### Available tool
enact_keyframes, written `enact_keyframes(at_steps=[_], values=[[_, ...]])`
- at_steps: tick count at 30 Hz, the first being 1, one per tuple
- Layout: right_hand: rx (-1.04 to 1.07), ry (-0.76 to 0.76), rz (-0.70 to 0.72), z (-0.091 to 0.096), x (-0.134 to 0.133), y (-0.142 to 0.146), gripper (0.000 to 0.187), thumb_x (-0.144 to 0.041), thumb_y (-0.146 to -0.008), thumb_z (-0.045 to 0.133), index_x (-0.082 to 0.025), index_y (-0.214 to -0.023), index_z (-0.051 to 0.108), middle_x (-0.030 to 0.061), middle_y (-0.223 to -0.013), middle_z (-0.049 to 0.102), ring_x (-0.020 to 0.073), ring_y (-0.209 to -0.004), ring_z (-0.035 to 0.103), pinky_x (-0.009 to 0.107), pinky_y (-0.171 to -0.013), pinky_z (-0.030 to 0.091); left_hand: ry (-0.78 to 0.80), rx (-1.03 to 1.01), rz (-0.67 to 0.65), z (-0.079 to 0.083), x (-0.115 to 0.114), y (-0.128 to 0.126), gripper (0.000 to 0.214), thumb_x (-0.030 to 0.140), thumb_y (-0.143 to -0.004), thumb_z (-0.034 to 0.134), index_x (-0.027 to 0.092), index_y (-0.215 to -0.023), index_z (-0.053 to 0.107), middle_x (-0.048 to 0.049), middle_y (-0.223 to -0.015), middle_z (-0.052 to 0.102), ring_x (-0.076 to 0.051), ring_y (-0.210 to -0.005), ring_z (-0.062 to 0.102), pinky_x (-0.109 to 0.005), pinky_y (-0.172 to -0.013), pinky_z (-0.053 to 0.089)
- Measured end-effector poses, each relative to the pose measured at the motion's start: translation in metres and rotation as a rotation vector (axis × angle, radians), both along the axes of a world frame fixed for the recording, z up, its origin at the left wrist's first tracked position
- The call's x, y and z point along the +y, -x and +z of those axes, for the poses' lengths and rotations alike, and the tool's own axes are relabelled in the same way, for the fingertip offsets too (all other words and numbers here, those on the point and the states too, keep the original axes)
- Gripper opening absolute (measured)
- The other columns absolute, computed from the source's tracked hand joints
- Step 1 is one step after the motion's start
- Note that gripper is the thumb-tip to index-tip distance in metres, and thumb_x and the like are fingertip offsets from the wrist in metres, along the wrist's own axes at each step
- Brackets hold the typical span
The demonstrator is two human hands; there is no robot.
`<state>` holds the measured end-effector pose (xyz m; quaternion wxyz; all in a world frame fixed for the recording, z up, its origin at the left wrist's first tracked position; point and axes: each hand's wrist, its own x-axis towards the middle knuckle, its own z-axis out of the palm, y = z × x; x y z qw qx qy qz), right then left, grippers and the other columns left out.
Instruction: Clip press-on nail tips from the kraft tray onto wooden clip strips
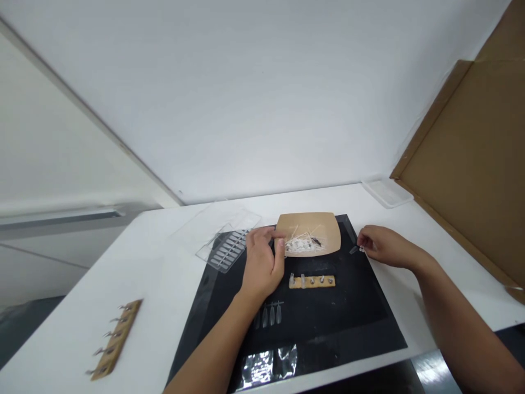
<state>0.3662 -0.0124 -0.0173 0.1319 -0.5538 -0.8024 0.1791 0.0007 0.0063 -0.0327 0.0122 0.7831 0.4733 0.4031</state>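
Note:
My left hand rests over the left edge of a tan shallow tray, thumb and forefinger apart and touching its rim. A pile of white slivers and thin sticks lies in the tray, with a small dark piece among them. At the mat's right edge, my right hand is closed in a pinch. Tiny white bits show at its fingertips; what it grips is unclear. Beside them lies a clear nail tip. A wooden strip with metal pegs carries two clear tips at its left end.
A black mat covers the white table. Clear nail tips in a sheet lie behind my left hand, and more tips lie near my forearm. Another pegged strip is at left, a plastic tray at back right, cardboard beyond.

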Motion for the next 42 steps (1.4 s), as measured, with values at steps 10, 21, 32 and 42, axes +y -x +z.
enact_keyframes(at_steps=[10,21,32,42], values=[[0.0,-0.01,0.024,-0.001,0.0,0.001,0.035,-0.003,-0.07,0.054,-0.024,-0.095,0.067,0.0029,-0.094,0.07,0.02,-0.08,0.063,0.03,-0.07,0.048,0.053,0.018,-0.006,0.002,0.001,-0.001,0.021,0.028,-0.105,0.048,0.016,-0.118,0.059,-0.0136,-0.115,0.066,-0.033,-0.121,0.048,-0.054,-0.108,0.045],[0.213,-0.071,0.115,0.016,-0.007,0.025,0.028,-0.01,-0.081,0.054,-0.026,-0.101,0.065,0.0044,-0.102,0.069,0.0228,-0.09,0.064,0.036,-0.082,0.053,0.057,0.003,-0.003,0.004,0.0,-0.002,0.017,0.026,-0.103,0.051,0.017,-0.114,0.059,-0.0135,-0.113,0.067,-0.033,-0.119,0.049,-0.055,-0.106,0.046],[0.36,-0.025,0.288,0.01,-0.017,0.065,0.022,-0.01,-0.088,0.057,-0.025,-0.102,0.067,0.004,-0.102,0.066,0.0177,-0.083,0.061,0.03,-0.073,0.051,0.061,-0.004,-0.001,0.008,-0.003,-0.003,0.015,0.025,-0.102,0.052,0.018,-0.112,0.06,-0.013,-0.111,0.067,-0.034,-0.119,0.049,-0.055,-0.106,0.046],[0.377,0.021,0.291,-0.006,-0.01,0.061,0.019,-0.007,-0.087,0.06,-0.023,-0.095,0.063,0.0032,-0.102,0.063,0.0171,-0.085,0.061,0.029,-0.074,0.053,-0.176,-0.075,0.126,0.053,-0.022,0.003,0.019,0.021,-0.097,0.056,0.021,-0.116,0.062,-0.0104,-0.111,0.067,-0.034,-0.123,0.049,-0.057,-0.11,0.042]])
